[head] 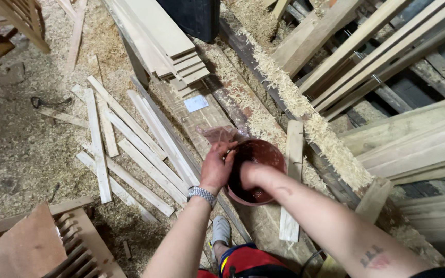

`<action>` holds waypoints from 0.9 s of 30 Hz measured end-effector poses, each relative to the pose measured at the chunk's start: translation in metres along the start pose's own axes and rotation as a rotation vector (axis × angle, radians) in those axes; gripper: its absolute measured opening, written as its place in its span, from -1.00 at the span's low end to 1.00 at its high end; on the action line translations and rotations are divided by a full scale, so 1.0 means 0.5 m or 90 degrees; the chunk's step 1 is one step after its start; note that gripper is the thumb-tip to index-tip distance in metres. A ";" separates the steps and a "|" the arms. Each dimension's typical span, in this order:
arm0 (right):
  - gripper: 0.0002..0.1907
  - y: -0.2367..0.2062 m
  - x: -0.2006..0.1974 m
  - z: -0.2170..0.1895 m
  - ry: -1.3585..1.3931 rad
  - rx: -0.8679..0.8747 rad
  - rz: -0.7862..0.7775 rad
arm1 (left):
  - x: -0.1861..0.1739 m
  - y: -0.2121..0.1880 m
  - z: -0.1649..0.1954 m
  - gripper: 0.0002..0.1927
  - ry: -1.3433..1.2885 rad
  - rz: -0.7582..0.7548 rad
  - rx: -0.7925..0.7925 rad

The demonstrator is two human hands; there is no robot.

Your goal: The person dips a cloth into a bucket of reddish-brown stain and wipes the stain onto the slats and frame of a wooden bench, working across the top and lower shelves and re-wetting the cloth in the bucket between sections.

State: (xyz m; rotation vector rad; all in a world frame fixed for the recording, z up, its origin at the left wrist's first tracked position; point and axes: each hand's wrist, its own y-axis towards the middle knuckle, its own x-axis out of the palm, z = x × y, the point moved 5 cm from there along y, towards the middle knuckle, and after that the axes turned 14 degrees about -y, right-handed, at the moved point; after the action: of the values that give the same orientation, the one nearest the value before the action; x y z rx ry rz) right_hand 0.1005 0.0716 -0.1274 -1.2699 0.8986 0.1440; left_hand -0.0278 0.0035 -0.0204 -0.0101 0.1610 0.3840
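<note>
A round reddish-brown bowl [266, 151] sits on a workbench strewn with wood shavings. My left hand [216, 166], stained dark red and with a metal wristwatch [202, 194] on the wrist, grips the bowl's near left rim. My right hand [249, 176] reaches down into the bowl; its fingers are closed and sunk in the dark red contents, so whatever they hold is hidden. A crumpled clear plastic bag [217, 134] lies just behind the bowl.
A short wooden plank [291, 180] lies right of the bowl. Stacked boards [166, 38] rest at the bench's far end, long timber beams [366, 46] at the right. Thin wooden slats [130, 139] lie on the sawdust floor at the left. A slatted wooden frame [78, 247] stands lower left.
</note>
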 end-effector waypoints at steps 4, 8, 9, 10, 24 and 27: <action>-0.69 0.012 0.031 -0.044 -0.053 -0.054 -0.099 | 0.001 0.000 0.001 -0.69 -0.007 -0.003 0.013; -0.66 0.020 0.022 -0.072 -0.037 -0.077 -0.079 | 0.003 -0.004 -0.006 -0.69 -0.016 -0.010 -0.010; -0.66 0.018 0.017 -0.077 -0.036 -0.080 -0.076 | 0.002 -0.004 -0.008 -0.69 -0.014 -0.009 -0.014; -0.65 0.013 0.009 -0.080 -0.038 -0.082 -0.079 | 0.001 -0.005 -0.007 -0.69 -0.014 -0.008 -0.005; -0.48 -0.362 -0.245 0.029 0.254 0.082 0.174 | -0.018 -0.012 0.062 -0.56 0.011 -0.048 0.147; -0.44 -0.428 -0.270 0.031 0.285 0.144 0.204 | -0.004 -0.040 0.104 -0.24 -0.061 -0.208 0.185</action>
State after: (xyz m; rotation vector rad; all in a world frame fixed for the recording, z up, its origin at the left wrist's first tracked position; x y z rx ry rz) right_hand 0.1375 0.0633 0.1233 -0.9528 1.4606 0.0056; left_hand -0.0142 -0.0138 0.0307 0.2648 0.1168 0.0323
